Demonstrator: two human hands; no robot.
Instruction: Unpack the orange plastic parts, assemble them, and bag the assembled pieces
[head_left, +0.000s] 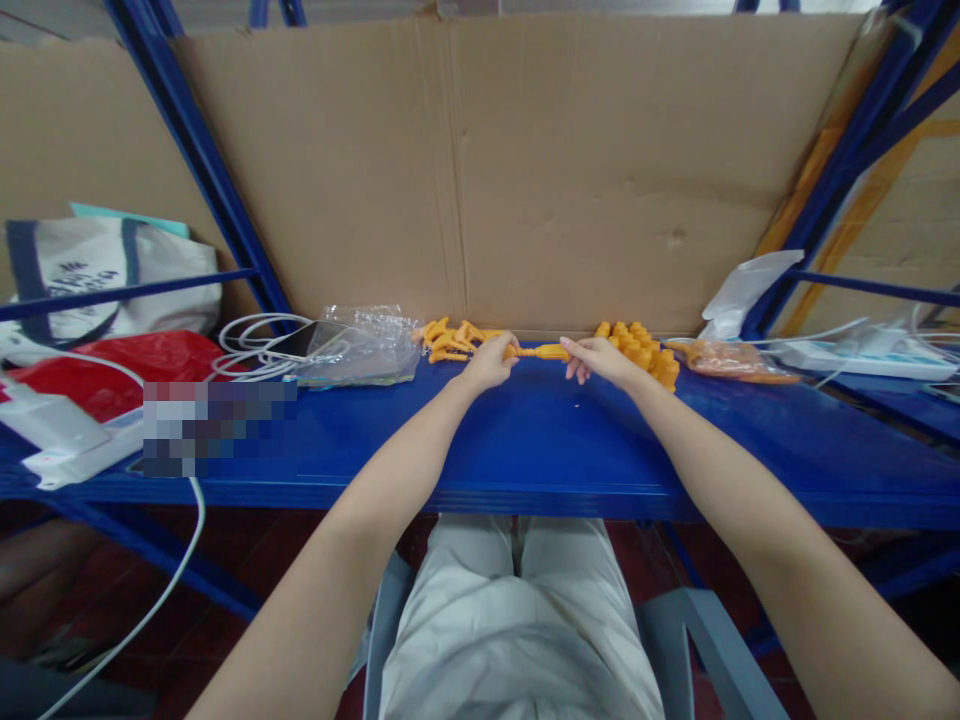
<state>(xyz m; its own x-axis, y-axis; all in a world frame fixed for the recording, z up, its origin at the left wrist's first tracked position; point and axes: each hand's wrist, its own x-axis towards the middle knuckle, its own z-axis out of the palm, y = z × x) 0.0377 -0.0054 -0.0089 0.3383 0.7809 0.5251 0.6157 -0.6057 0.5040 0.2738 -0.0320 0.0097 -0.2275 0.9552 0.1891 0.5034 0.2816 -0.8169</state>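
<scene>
Both my hands are over the blue table, at either end of a slim orange plastic piece [549, 352] held level between them. It has a narrow ribbed neck toward the left and a thicker smooth part toward the right. My left hand [489, 364] is closed round its left end, hiding that part. With thumb and fingers, my right hand [602, 362] pinches the right end. Just beyond my left hand lies a loose heap of orange plastic parts [448, 340]. Beside my right hand, several knobby orange pieces [643, 352] are grouped close together.
A clear plastic bag [367, 350] and coiled white cable [251, 345] lie to the left, near a red bag [161, 365] and power strip [86, 450]. On the right sits a bag of orange parts [739, 362]. A cardboard wall [570, 170] closes off the back.
</scene>
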